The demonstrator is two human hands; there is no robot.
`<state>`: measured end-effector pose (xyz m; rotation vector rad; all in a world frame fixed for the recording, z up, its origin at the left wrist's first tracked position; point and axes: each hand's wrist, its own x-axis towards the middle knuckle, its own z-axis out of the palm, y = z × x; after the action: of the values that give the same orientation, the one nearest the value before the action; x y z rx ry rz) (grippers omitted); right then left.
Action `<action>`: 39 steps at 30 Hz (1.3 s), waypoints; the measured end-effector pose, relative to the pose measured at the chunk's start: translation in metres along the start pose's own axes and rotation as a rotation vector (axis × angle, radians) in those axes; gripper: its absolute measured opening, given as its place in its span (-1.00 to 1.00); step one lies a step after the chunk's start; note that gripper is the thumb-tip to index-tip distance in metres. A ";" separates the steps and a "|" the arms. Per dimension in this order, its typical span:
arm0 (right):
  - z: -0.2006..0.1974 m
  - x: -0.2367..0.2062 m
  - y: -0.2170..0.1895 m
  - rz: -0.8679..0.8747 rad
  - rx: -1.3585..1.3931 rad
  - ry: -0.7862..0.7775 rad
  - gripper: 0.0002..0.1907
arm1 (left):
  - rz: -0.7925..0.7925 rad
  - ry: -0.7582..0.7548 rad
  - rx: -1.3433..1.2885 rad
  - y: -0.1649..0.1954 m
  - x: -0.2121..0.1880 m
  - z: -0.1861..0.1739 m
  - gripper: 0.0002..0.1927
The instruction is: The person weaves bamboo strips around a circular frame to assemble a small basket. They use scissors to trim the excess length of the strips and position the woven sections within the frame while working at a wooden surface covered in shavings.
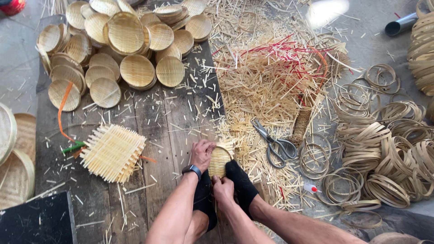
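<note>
one small woven bamboo disc (219, 161), pinched in both grips, left hand (201, 153) and right hand (223, 189)

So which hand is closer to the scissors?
Right. The right hand sits below the small woven disc, nearer the scissors; the left hand is on the disc's far side.

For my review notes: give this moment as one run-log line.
left hand: grips small woven disc | right hand: pinches its lower edge | feet in black socks: brace it | scissors: lying alongside
</note>
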<state>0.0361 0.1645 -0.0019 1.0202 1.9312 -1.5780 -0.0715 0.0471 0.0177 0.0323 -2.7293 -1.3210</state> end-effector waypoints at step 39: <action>-0.059 0.080 -0.102 -0.218 -0.084 -0.091 -0.68 | -0.767 -0.228 -0.549 -0.019 0.027 0.006 -0.69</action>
<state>-0.0856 0.2345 0.0192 0.7110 2.0832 -1.6124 -0.0994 0.0383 0.0016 1.0147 -2.4837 -2.3405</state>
